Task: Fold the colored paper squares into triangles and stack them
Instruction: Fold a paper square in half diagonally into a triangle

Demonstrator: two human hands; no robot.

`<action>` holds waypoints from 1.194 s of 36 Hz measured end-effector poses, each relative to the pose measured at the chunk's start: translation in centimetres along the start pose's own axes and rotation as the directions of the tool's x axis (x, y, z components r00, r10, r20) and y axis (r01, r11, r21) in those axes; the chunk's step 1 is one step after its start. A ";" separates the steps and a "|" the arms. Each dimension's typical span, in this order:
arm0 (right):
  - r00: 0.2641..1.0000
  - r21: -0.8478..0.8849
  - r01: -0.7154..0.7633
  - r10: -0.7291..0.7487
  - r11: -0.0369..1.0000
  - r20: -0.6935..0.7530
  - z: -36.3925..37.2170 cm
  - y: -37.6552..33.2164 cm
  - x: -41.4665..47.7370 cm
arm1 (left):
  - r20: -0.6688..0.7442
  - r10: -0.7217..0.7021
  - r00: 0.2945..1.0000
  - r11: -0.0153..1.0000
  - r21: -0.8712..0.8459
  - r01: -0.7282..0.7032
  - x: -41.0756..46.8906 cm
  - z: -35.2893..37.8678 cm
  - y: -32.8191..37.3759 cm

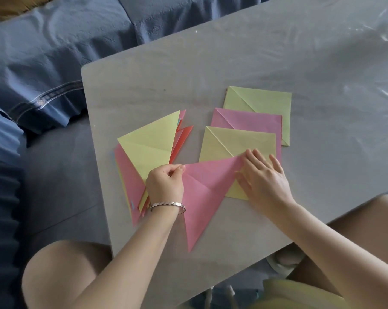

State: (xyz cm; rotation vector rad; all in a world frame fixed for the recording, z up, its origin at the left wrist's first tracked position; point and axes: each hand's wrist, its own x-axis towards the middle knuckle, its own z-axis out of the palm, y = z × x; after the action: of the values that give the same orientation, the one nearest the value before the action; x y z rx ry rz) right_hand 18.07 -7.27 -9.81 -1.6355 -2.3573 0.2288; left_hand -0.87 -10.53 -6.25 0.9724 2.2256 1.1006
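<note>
A pink paper triangle (pixel 204 192) lies on the grey table (pixel 211 63) in front of me. My left hand (pixel 165 185) pinches its left corner between thumb and fingers. My right hand (pixel 263 176) lies flat with straight fingers on its right corner. To the left sits a stack of folded triangles (pixel 148 146), yellow on top, with pink and red ones beneath. To the right three creased squares overlap: a near yellow square (pixel 240 141), a pink square (pixel 249 119) and a far yellow square (pixel 262 99). The near yellow square is partly covered by the pink triangle and my right hand.
A blue-covered sofa (pixel 54 52) runs along the table's far and left sides. Clear plastic film (pixel 367 30) covers the table's right part. My knees frame the table's near edge, and a white shoe (pixel 282 262) shows below it.
</note>
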 end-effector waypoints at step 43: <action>0.998 0.326 0.035 -0.048 0.945 0.032 -2.0 -3.0 -3.1 | -0.280 0.134 0.951 0.971 -0.157 -0.183 2.0 -3.5 2.0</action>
State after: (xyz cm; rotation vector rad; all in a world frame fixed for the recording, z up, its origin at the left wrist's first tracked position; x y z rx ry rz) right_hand 16.98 -11.30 -7.48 -1.4337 -2.2314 0.6121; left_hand -3.65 -9.85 -2.84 0.9879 2.2318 1.5617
